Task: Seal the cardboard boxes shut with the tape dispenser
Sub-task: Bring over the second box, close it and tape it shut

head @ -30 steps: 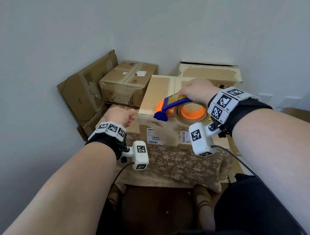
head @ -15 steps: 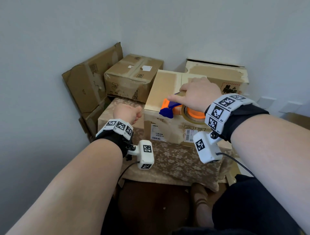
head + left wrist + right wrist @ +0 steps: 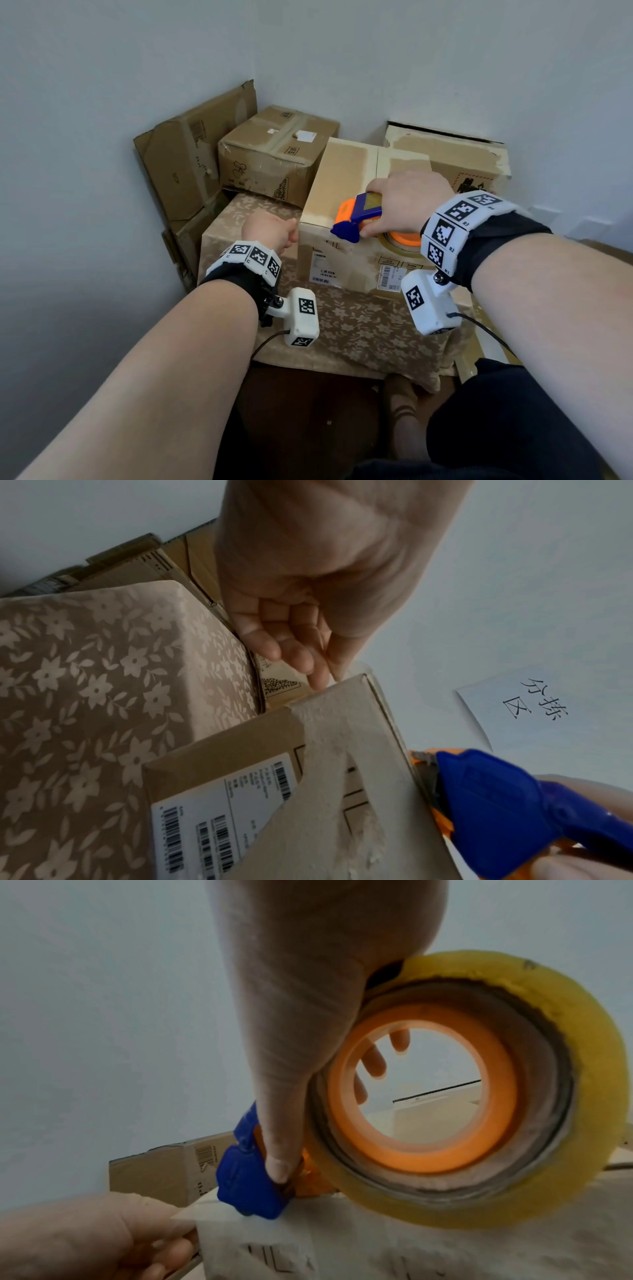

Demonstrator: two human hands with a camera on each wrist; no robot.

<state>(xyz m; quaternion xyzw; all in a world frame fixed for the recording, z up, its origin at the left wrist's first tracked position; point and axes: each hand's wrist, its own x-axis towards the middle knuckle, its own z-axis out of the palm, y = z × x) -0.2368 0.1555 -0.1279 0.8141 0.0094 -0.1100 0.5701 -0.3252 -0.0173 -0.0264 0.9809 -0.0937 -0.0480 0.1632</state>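
While right hand grips tape dispenser, on cardboard box

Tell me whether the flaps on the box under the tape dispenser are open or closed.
Closed. The box shows a flat top, its flaps meeting along a centre seam, and the tape dispenser held by the right hand sits on it.

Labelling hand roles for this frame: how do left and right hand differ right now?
The right hand has its grip on the tape dispenser, thumb along its blue head; the left hand holds nothing, fingers loosely curled. The right hand sits over the top of the front cardboard box; the left hand sits lower, beside that box's left side, fingertips near its corner. Both wear marker wristbands with a wrist camera.
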